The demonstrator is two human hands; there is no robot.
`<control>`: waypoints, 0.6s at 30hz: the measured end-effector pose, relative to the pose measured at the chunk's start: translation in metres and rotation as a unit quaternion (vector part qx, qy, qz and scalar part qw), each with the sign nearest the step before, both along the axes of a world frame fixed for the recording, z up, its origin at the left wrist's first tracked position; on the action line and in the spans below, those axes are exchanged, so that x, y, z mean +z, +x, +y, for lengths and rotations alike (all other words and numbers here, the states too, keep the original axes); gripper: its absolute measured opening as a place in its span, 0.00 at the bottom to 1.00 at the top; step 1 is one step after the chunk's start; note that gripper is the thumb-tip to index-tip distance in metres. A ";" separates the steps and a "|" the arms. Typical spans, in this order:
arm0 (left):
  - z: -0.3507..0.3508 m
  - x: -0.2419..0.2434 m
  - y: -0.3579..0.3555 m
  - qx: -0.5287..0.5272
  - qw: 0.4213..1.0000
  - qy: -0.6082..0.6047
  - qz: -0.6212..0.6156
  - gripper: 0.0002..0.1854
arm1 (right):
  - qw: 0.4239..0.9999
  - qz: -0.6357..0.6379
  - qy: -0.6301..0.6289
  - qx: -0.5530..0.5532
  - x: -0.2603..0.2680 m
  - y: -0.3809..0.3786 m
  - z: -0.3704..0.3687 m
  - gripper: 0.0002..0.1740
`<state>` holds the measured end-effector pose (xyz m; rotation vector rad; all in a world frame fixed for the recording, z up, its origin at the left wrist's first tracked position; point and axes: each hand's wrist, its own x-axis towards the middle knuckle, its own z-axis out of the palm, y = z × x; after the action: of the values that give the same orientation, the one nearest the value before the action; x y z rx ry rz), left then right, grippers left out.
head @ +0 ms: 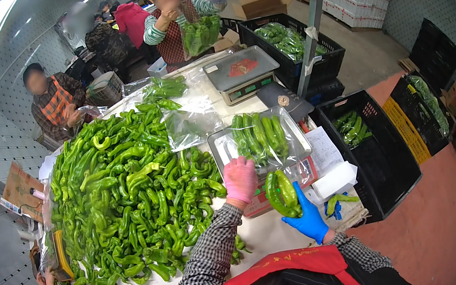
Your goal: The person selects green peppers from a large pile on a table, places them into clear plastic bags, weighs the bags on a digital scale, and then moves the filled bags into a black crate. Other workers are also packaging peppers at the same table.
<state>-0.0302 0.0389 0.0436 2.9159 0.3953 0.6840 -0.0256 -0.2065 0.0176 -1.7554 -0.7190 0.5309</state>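
My left hand (240, 178), in a pink glove, is at the lower left edge of a clear plastic bag of long green peppers (259, 135). The bag lies on the metal pan of a weighing scale (221, 148). Whether its fingers grip the bag cannot be told. My right hand (307, 214), in a blue glove, holds a few green peppers (282, 194) just in front of the pan. A large heap of green peppers (129, 192) covers the table to the left. Empty-looking clear bags (192, 123) lie between the heap and the scale.
A second scale (241, 69) stands at the back. Black crates (382, 154) with peppers are at the right, beside a metal post (312, 23). Paper sheets (324, 150) and a loose pepper (340, 201) lie near the right edge. Several people are around the table, one holding a filled bag (201, 35).
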 end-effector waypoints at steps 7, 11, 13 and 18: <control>0.007 0.008 -0.003 0.003 0.990 -0.096 -0.103 0.07 | 0.998 -0.058 0.010 0.023 -0.001 0.020 0.043 0.59; 0.008 0.014 -0.007 -0.024 0.993 -0.073 -0.085 0.08 | 0.995 -0.092 0.016 -0.023 -0.018 0.029 0.065 0.59; 0.011 0.015 -0.007 -0.043 0.995 -0.049 -0.078 0.08 | 0.996 -0.080 0.020 -0.031 -0.017 0.035 0.079 0.59; 0.012 0.015 -0.006 -0.050 0.996 -0.023 -0.073 0.12 | 0.999 -0.030 0.026 -0.035 -0.008 0.052 0.110 0.58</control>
<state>-0.0364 0.0510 0.0588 2.7985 0.2441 0.8532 0.0267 -0.0970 0.0097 -1.7483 -0.7033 0.4101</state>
